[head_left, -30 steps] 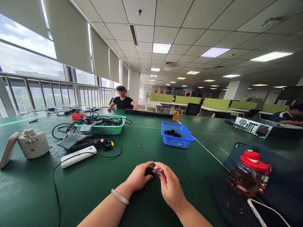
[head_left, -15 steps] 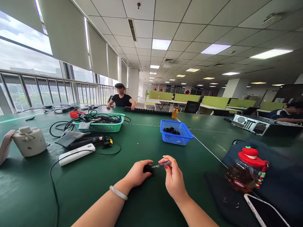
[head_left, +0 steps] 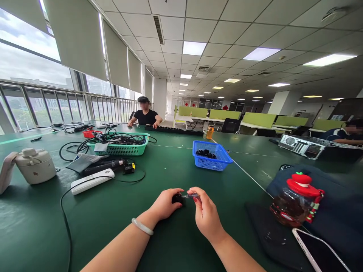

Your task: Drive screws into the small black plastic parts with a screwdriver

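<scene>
My left hand [head_left: 167, 204] grips a small black part [head_left: 177, 198] against the green table, thumb on the near side and fingers on the far side. Its exact kind is too small and covered to make out. In my right hand [head_left: 206, 213] a screwdriver [head_left: 193, 195] with a clear handle is pinched between thumb and fingers. The metal shaft points left, and its tip meets the right side of the black part. Beyond my hands stands a blue plastic basket [head_left: 213, 165] with several black pieces [head_left: 205, 153] in it.
To the left are a white power strip [head_left: 93, 181], a green basket [head_left: 121, 150] full of cables and a pale jug [head_left: 35, 166]. A red-lidded jar [head_left: 295, 202] and a phone [head_left: 320, 251] lie right. Another person [head_left: 145, 115] sits across the table [head_left: 167, 249].
My right hand has shifted slightly left, bringing the screwdriver closer in to the black part. My left hand keeps its grip. The camera view has tilted a little.
</scene>
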`<state>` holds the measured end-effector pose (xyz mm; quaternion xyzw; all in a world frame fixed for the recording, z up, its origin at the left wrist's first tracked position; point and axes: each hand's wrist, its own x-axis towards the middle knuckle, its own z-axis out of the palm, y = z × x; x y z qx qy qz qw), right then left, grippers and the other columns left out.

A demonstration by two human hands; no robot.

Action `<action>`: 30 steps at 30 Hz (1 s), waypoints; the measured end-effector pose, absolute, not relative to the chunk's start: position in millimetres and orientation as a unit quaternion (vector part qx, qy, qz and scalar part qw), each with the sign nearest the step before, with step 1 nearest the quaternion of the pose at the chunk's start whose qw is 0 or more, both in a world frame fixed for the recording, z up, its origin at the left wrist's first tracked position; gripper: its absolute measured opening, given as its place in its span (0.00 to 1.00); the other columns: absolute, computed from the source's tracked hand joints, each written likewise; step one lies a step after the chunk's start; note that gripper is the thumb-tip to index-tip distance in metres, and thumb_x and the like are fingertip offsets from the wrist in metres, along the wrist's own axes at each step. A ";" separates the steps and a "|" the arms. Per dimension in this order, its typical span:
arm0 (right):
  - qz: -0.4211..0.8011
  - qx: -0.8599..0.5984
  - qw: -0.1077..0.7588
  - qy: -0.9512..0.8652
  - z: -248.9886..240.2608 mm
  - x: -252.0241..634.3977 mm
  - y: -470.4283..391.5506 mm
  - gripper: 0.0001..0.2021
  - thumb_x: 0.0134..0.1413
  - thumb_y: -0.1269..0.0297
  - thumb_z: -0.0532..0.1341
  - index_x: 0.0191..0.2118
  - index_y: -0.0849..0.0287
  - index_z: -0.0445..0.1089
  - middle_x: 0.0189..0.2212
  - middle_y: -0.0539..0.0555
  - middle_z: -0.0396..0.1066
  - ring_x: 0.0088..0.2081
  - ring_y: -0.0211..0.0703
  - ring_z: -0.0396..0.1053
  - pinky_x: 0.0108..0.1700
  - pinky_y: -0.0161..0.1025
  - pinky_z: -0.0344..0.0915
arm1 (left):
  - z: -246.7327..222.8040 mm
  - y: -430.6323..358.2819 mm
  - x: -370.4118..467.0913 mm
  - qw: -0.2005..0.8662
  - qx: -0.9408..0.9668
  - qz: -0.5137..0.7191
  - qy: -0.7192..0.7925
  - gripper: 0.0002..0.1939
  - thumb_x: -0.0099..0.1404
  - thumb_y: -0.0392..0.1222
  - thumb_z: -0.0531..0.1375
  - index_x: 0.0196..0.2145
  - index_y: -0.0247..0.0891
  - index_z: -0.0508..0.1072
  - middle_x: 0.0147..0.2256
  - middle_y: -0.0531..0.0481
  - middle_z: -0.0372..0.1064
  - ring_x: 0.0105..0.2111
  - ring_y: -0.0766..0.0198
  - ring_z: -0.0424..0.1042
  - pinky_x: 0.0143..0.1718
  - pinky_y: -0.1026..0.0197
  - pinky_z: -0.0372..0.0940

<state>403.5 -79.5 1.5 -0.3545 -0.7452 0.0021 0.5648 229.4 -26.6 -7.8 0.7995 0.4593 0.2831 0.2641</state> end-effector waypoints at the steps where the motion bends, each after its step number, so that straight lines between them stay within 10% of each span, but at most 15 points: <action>1: -0.003 -0.337 0.556 -0.760 3.3 401.8 -81.4 0.16 0.60 0.77 0.49 0.49 0.54 0.64 0.39 0.55 0.73 0.40 0.42 0.73 0.42 0.40 0.73 | -7.6 -26.6 229.5 0.264 0.802 0.286 0.454 0.26 0.52 0.35 0.63 0.50 0.42 0.72 0.48 0.49 0.73 0.49 0.57 0.70 0.53 0.58 0.61; 30: -0.108 -0.241 0.485 -0.834 14.2 388.8 -94.5 0.16 0.57 0.83 0.50 0.40 0.56 0.69 0.35 0.53 0.75 0.38 0.41 0.73 0.44 0.46 0.72 | -1.4 -29.4 231.5 0.254 0.798 0.276 0.471 0.19 0.54 0.39 0.59 0.44 0.40 0.76 0.43 0.49 0.76 0.43 0.57 0.72 0.49 0.57 0.64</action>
